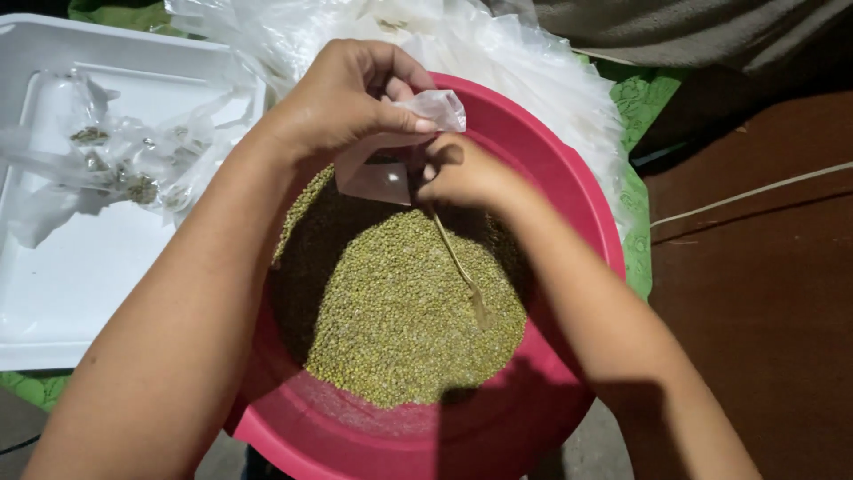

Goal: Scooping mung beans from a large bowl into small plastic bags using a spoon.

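A round pink basin (569, 187) sits closest, its near rim low in the view, and it holds a heap of small green-yellow grains (400, 311) piled against the left and middle of the bowl, with bare pink wall showing toward the near side. Over the far part of the heap the two forearms meet. The left hand (342, 98) pinches the top edge of a small clear plastic bag (391, 160) between thumb and fingers, so the bag hangs open just above the grains. The right hand (462, 173), touching the bag's right side, is closed around the upper end of a thin metal spoon (462, 271), whose bowl lies down in the grains. To the left, beside the basin, a white tray (80, 267) carries several small clear packets (124, 164) with grains inside. Beyond the basin lies a loose pile of clear plastic bags (498, 53) on a green cloth (644, 98).
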